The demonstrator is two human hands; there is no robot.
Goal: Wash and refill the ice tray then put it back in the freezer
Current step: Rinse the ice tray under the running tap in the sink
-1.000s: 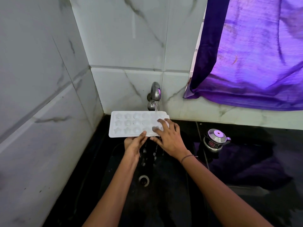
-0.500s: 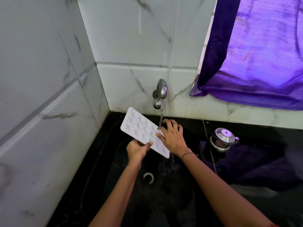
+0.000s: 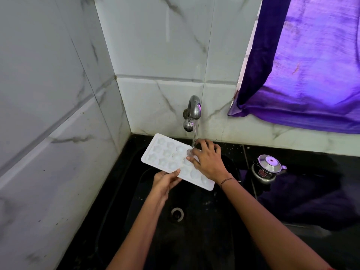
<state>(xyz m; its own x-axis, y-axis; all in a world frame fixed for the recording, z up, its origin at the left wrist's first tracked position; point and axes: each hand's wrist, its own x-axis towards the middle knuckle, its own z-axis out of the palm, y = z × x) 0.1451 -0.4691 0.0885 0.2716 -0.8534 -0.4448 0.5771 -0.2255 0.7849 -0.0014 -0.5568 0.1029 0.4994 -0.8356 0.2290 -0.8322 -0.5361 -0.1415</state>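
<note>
Where two marble-veined tiled walls (image 3: pixel 159 45) meet in a corner, one purple curtain (image 3: pixel 311 61) hanging at upper right. Below, one black countertop (image 3: pixel 292 152) with one black sink (image 3: pixel 194 230) sunk into it, a single round drain (image 3: pixel 177 213) at the bottom. On the counter right of the sink, one small steel vessel (image 3: pixel 267 168) with a lid and a side spout. Above the basin, held tilted over it with the far left corner highest, one white ice tray (image 3: pixel 167 154), its moulded cells in three rows; full cell count hidden by the fingers. On the back wall, one chrome tap (image 3: pixel 192 114), a single stream of water (image 3: pixel 194 136) falling onto the tray's far edge. Two bare forearms reaching in from below. Right hand (image 3: pixel 208 160) spread flat on the tray's upper face, fingers fanned open under the stream, one thin bracelet (image 3: pixel 227 180) at the wrist. Left hand (image 3: pixel 165 182) closed on the tray's near long edge, thumb on top, fingers curled beneath.
</note>
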